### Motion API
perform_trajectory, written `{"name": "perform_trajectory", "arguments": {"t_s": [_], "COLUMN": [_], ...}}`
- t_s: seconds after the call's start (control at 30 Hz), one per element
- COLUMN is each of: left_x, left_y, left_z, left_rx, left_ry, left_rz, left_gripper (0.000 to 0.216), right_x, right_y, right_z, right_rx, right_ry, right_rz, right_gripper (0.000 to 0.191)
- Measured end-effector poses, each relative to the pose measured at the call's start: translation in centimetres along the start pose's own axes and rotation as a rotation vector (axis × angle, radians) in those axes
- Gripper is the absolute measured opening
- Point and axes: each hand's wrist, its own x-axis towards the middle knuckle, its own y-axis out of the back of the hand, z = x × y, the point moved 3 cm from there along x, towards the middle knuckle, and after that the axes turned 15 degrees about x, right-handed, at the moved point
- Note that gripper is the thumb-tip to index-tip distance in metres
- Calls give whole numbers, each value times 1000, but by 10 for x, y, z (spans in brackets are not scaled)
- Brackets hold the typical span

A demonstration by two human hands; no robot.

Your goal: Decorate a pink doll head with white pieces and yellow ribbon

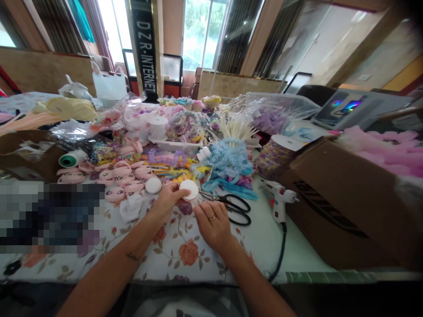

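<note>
My left hand (168, 200) pinches a white round disc (188, 189) between thumb and fingers, above the flowered tablecloth. Just to the right, my right hand (213, 222) is closed, with fingers curled and a ring showing. Whatever its fingertips may hold is hidden. Black-handled scissors (238, 209) lie right behind that hand, blades pointing toward the disc. Another white round piece (153, 185) rests on the cloth left of my left hand. Close by are several pink doll faces (125, 178) and a crumpled white scrap (131, 208).
A white glue gun (278, 198) with a black cord lies at the right, beside a large cardboard box (337, 207). Blue fluffy trim (228, 160), a spool of mixed yarn (277, 154) and a green-ended thread cone (72, 158) crowd the back. A brown box (26, 154) stands left.
</note>
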Motion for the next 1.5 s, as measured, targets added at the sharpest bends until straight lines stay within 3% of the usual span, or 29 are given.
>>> {"name": "perform_trajectory", "arguments": {"t_s": [0.37,0.63,1.27,1.5], "left_x": [-4,1,-6,-8], "left_y": [-6,-6,-15,-14], "left_z": [-2,-10,-8,-8], "left_rx": [235,335,80,83], "left_ry": [-151,-227,-19,-5], "left_rz": [66,70,-41,-35], "left_gripper": [27,27,37,39], "right_x": [7,7,4,-1], "right_y": [2,-3,-8,-11], "right_z": [12,24,36,38], "right_rx": [199,332,429,576], "right_ry": [-289,-461,-628,-779], "right_rz": [38,-31,-67,53], "right_gripper": [10,13,11,10]}}
